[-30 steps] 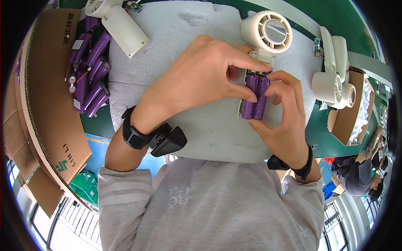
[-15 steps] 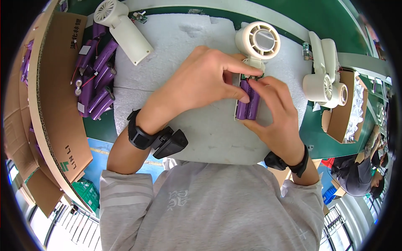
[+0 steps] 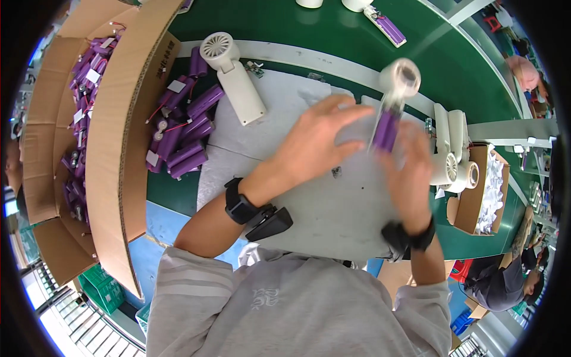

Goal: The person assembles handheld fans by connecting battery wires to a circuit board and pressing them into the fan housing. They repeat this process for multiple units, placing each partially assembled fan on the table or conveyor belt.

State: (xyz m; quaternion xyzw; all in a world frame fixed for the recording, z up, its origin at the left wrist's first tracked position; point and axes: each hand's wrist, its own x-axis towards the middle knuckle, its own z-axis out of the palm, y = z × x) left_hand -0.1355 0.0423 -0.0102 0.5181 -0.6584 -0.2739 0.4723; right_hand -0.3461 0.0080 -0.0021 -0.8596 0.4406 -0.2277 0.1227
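Note:
A white handheld fan point(image 3: 399, 78) with its handle uncovered is tilted over the right part of the mat, smeared by motion. Purple battery cells point(image 3: 386, 129) sit in that handle. My right hand point(image 3: 409, 169), also blurred, grips the lower end of the handle from the right side. My left hand point(image 3: 324, 137) is just left of the fan, its thumb and fingers spread apart and nothing between them. Small circuit parts between fan head and cells are too smeared to make out.
Left of the grey foam mat point(image 3: 285, 208) lie several purple battery packs point(image 3: 193, 128) and a closed white fan point(image 3: 241, 89). A large cardboard box point(image 3: 113, 149) holds more packs. More fans point(image 3: 447, 157) and a small box of white pieces point(image 3: 489, 193) stand right. Another opened fan point(image 3: 385, 27) lies farther back.
My left hand has come off the fan and opened. My right hand has swung the fan into a tilt, away from its upright place on the mat. The view has shifted left and farther out.

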